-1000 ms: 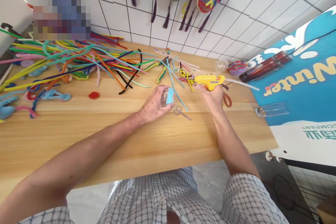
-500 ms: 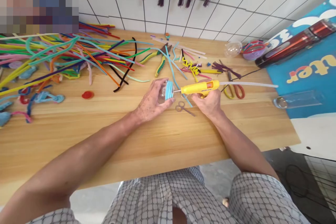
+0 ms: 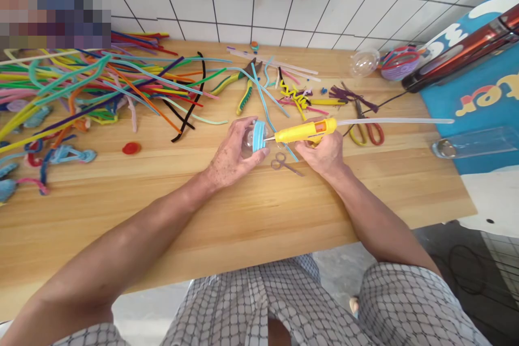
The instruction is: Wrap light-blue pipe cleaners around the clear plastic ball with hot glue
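My left hand [image 3: 231, 154] is closed around a clear plastic ball [image 3: 248, 140] with light blue pipe cleaner [image 3: 259, 136] wound round it in bands. In my right hand [image 3: 324, 148] is a yellow hot glue gun [image 3: 306, 130], held by its handle. Its metal tip points left and meets, or nearly meets, the blue band. A long translucent glue stick [image 3: 397, 120] sticks out of the gun's back end. Just below the tip, small scissors [image 3: 286, 164] lie on the table. A loose blue pipe cleaner [image 3: 263, 102] runs behind the gun's nozzle.
Many coloured pipe cleaners [image 3: 133, 84] are heaped at the left. Green-and-yellow pliers [image 3: 245, 96] lie behind my left hand. A red cap [image 3: 131, 148] is on the table. At the right are larger scissors [image 3: 367, 131], a clear ball [image 3: 364, 62] and a clear tube [image 3: 478, 143].
The glue gun's tip has come slightly left and stays at the blue band. The camera view has shifted a little; both hands keep their hold.
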A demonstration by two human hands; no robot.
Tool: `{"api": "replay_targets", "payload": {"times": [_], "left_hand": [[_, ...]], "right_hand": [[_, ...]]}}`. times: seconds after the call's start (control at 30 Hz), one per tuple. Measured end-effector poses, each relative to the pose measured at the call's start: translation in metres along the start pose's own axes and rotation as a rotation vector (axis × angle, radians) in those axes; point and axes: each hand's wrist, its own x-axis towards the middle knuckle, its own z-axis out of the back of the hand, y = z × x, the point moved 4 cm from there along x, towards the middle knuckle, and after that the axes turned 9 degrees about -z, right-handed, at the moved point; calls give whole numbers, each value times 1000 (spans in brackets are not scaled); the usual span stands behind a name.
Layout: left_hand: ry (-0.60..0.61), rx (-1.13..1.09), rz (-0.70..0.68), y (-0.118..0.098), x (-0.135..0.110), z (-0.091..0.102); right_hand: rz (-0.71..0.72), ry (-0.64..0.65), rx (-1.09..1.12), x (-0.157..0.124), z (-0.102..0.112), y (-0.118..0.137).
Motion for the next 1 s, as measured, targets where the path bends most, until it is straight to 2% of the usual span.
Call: {"api": "replay_targets", "payload": {"times": [0.27, 0.43, 0.63, 1.0], "left_hand": [[0, 13, -9, -1, 0, 0], [6, 13, -6, -1, 1, 1], [0, 24, -15, -2, 1, 1], [-5, 8, -8, -1, 1, 0]], "right_hand": [[-1, -24, -2, 0, 1, -1], [-47, 9, 13, 0, 1, 1], [0, -4, 10, 1, -1, 0], [-30, 5, -14, 2, -2, -4]]}}
